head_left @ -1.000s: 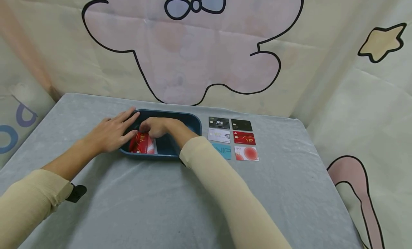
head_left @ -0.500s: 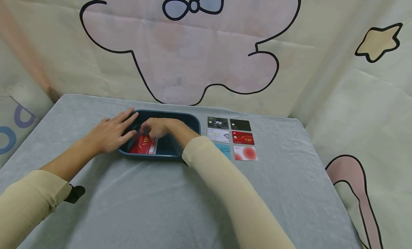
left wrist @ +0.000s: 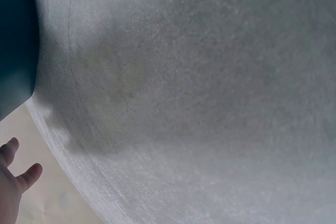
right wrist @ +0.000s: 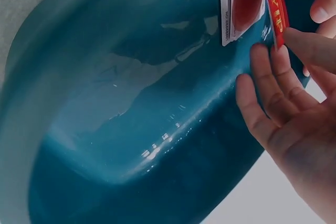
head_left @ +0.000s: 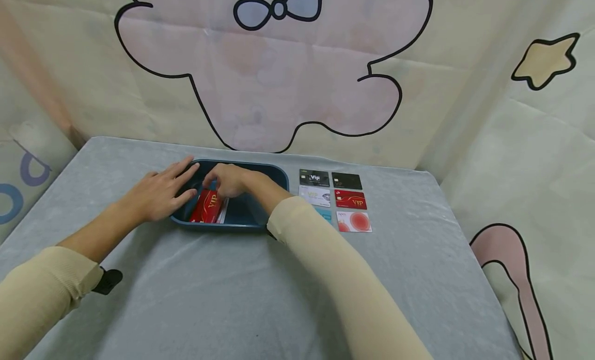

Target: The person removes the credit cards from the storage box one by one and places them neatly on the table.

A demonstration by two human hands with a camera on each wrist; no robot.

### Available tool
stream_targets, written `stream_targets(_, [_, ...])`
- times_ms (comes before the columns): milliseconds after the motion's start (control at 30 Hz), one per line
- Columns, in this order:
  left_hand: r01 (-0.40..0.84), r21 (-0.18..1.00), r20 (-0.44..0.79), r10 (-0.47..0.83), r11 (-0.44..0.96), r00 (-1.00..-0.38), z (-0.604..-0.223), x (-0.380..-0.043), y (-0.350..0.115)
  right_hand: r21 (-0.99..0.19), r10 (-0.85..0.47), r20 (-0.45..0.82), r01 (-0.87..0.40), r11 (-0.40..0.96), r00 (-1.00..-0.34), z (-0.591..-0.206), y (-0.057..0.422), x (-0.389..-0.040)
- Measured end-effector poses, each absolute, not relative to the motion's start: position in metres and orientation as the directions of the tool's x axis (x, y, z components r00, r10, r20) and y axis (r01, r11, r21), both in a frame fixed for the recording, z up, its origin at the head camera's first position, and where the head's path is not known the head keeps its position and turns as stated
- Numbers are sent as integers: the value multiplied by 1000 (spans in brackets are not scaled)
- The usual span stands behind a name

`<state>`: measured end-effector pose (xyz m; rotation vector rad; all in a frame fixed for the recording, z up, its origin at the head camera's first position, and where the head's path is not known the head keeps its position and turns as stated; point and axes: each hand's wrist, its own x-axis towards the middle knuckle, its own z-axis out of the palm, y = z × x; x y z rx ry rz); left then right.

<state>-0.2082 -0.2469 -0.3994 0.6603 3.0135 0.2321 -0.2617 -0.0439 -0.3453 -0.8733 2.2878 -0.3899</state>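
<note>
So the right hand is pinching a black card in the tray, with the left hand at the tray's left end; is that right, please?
Not quite: the card pinched by the right hand is red, not black, as the right wrist view shows.

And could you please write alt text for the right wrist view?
The right hand pinches a red VIP card inside a glossy teal tray. Beside it are a white card with a red disc and part of another pale card.
</note>
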Motion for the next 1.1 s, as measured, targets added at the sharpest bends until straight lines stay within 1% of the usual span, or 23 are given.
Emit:
stream_targets(267, [415,150,-9,421,897,-907,-401,-209,-248,-528,-705,-416,-479,701,-574,-343,-40,-259])
stream_targets(467, [405,155,-18,413,901,-911,-401,-208,-248,-543,-714,-401,-479,689,-574,-344,-38,-260])
stream_targets(700, [406,163,-10,413,899,-911,-401,-208,-248,-517,-687,-465,-459,723,-559,-340,-31,-259])
stream_targets(767, [406,163,-11,413,899,-911,-401,-208,-248,-509,-690,-467,-470,721,-553,-340,-28,-258])
stream_targets(1100, [409,157,-22,417,899,-909,-399,-208,-247,-554,-729,-401,-487,675,-554,-342,-10,-252])
